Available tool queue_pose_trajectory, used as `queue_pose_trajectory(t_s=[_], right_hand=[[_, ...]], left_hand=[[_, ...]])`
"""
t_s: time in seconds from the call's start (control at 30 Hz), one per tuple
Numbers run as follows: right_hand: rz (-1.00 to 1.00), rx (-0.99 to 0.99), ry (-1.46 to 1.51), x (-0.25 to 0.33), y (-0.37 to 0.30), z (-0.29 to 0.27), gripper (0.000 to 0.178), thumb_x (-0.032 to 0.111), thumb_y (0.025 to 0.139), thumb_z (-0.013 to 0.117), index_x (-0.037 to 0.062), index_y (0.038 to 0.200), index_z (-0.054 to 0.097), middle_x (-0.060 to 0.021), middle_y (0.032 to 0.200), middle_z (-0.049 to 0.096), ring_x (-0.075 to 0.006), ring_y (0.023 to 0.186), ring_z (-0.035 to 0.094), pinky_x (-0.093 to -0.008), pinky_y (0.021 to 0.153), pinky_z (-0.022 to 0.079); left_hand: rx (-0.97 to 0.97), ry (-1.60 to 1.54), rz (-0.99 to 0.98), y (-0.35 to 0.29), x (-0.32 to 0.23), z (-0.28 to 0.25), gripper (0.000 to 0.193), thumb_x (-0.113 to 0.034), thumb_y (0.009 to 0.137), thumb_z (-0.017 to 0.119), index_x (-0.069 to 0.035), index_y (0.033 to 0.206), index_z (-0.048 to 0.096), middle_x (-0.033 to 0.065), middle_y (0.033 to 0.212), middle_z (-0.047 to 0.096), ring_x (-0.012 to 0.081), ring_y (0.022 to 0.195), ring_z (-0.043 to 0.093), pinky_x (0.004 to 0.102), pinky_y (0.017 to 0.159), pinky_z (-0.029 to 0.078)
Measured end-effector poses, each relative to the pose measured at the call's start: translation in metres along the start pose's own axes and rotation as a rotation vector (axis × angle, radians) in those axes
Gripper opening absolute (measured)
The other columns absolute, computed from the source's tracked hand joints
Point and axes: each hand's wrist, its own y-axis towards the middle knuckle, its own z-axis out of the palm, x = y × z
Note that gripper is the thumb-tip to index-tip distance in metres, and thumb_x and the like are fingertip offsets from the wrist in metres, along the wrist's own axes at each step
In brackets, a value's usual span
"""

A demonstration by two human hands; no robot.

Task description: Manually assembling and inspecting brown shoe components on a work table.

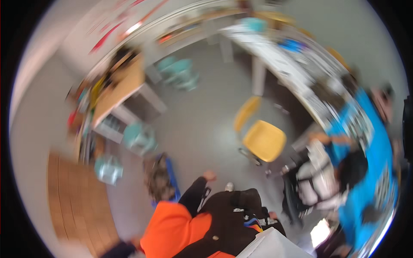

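Observation:
Below me, an orange-and-dark jacket [172,223] with a colourful print on its front fills the lower middle. My left hand [209,175] extends forward from a dark cuff, above the grey floor; its fingers are smeared and nothing held shows. Only a small part of my right hand [272,215] appears beside the dark clothing, with its fingers mostly hidden. A white box-like thing [275,246] covers part of the lower edge; I cannot tell what supports it. One light shoe [229,186] shows ahead. Another blurred hand [136,243] at the lower left has an unclear owner.
A yellow chair [264,139] stands ahead to the right, near a long cluttered table [292,77]. Left lies a blue crate [172,178] with brownish contents. Teal stools [140,137] stand by a wooden table [124,94]. A person in blue [359,133] is at right, near bags [316,180].

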Motion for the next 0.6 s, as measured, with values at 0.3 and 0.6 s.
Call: queue_pose_trajectory(t_s=[0.3, 0.6], right_hand=[[0.288, -0.096, -0.706, 0.096, -0.038, -0.167, 0.021, 0.030, 0.060, 0.059, 0.0118, 0.071, 0.063, -0.0085, 0.067, 0.061, -0.0271, 0.065, 0.059, -0.0423, 0.057, 0.046], [0.390, -0.455, -0.887, 0.318, 0.044, -0.290, 0.014, 0.027, 0.058, 0.053, 0.0155, 0.059, 0.062, -0.0072, 0.058, 0.059, -0.0253, 0.055, 0.057, -0.0396, 0.048, 0.043]], left_hand=[[-0.285, -0.491, -0.314, -0.061, 0.054, 0.029, 0.025, -0.025, 0.077, 0.052, -0.001, 0.077, 0.062, 0.0078, 0.069, 0.063, 0.0147, 0.054, 0.060, 0.0260, 0.045, 0.046], [-0.112, -0.418, -0.286, -0.058, 0.251, 0.018, 0.022, -0.021, 0.082, 0.048, -0.004, 0.087, 0.061, 0.0053, 0.074, 0.064, 0.0141, 0.060, 0.061, 0.0295, 0.047, 0.047]])
